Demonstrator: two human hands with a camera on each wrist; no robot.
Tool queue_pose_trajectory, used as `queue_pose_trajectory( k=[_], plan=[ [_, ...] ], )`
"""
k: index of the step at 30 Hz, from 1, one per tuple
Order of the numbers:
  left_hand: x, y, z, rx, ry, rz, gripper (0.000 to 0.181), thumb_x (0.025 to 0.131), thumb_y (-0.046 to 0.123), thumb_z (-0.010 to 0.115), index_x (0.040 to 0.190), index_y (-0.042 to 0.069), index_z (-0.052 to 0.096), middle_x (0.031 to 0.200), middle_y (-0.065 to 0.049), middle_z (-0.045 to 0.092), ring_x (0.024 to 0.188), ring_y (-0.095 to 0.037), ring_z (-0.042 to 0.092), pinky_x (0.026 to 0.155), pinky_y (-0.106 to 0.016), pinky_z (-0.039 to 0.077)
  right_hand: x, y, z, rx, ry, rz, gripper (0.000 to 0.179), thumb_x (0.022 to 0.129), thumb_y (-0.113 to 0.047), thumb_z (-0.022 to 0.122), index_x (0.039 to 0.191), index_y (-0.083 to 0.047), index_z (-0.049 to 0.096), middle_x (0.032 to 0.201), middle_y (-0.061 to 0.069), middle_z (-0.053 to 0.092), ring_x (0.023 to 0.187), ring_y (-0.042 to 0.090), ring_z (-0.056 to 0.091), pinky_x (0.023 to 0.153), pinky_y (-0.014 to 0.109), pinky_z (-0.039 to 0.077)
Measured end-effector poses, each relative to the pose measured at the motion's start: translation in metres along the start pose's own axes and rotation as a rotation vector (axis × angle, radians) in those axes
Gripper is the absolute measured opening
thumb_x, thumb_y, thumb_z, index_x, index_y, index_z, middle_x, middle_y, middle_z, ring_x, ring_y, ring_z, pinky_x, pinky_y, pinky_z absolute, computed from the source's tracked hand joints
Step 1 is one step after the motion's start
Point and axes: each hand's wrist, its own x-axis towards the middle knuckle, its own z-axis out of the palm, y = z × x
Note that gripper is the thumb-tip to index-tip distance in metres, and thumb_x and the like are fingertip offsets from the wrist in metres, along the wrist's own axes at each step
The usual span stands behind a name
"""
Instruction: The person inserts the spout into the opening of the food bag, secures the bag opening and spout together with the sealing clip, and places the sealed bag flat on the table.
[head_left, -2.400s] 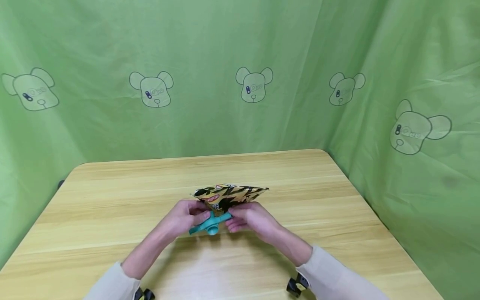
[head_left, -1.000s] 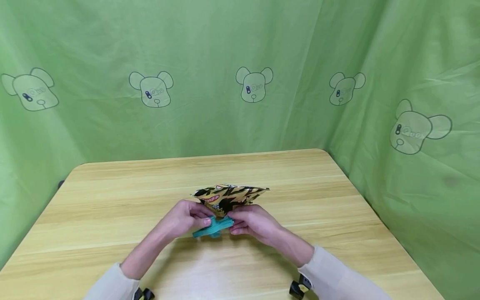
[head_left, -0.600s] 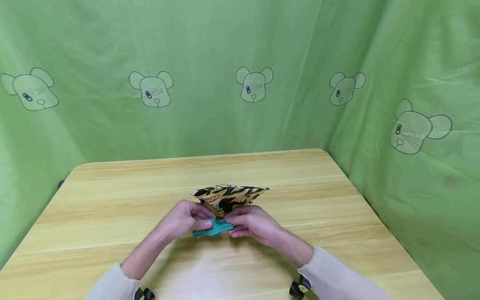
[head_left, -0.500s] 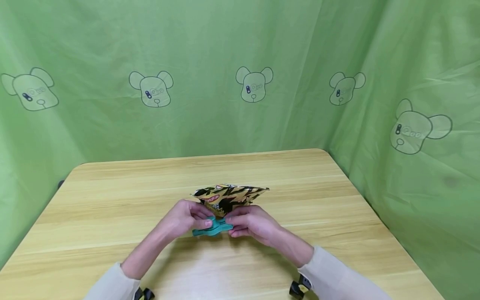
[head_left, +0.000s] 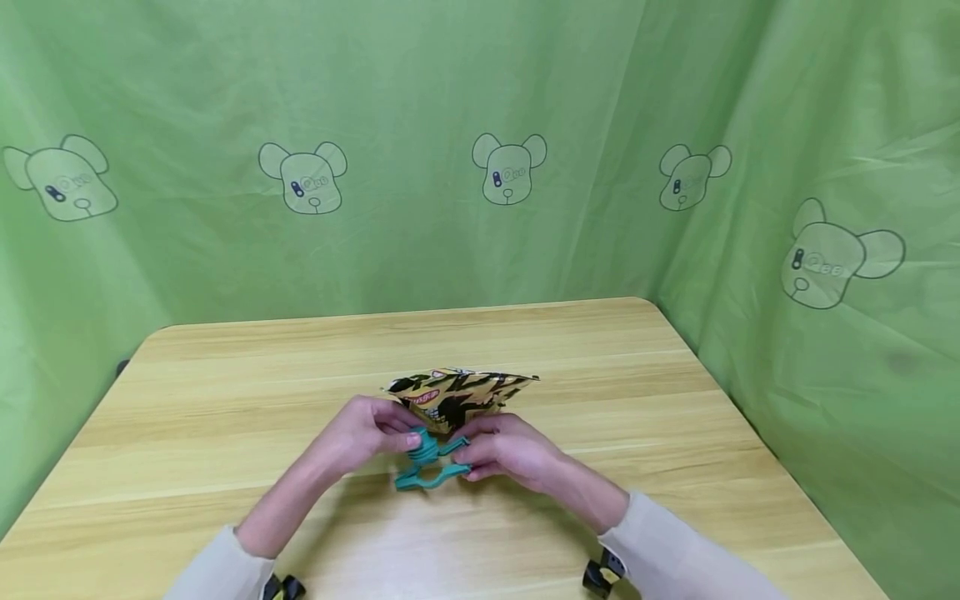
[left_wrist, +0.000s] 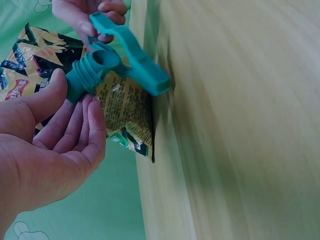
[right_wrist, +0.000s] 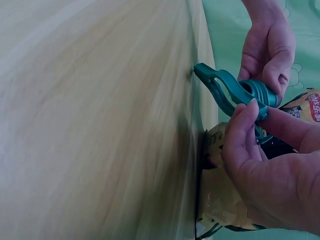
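Toward six o'clock of the crinkled, glossy bag (head_left: 468, 392) on the wood-grained bench (head_left: 615, 392), fingers of the left hand (head_left: 367, 435) pinch a ribbed teal spout (left_wrist: 86, 74), those of the right hand (head_left: 504, 448) its curved clip (left_wrist: 141, 65). Only the left wrist view shows the bag's dense print.

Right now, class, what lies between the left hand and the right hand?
In the head view, the teal clip spans from left hand to right hand, the patterned bag just beyond it.
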Motion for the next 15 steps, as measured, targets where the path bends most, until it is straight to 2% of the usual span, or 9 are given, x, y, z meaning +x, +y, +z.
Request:
queue_pose_trajectory(
  k=[9,15],
  plan=[
    [-0.001,0.001,-0.002,-0.020,-0.002,-0.017,0.028,0.088,0.018,0.079,0.112,0.004,0.073,0.095,-0.004,0.076,0.088,-0.017,0.071,0.086,-0.034,0.058,0.002,0.004,-0.008,-0.144,-0.028,0.003,0.042,0.085,0.000,0.072,0.124,0.011,0.059,0.104,0.028,0.069,0.081,0.025,0.072,0.078,0.038,0.062],
    [-0.002,0.001,-0.001,-0.016,0.003,-0.030,0.028,0.088,0.018,0.080,0.112,0.005,0.073,0.094,-0.004,0.075,0.087,-0.017,0.071,0.085,-0.034,0.057,0.002,0.008,-0.011,-0.217,-0.007,0.000,0.049,0.084,0.001,0.071,0.128,0.014,0.055,0.097,0.022,0.069,0.076,0.027,0.071,0.077,0.041,0.063]
  ],
)
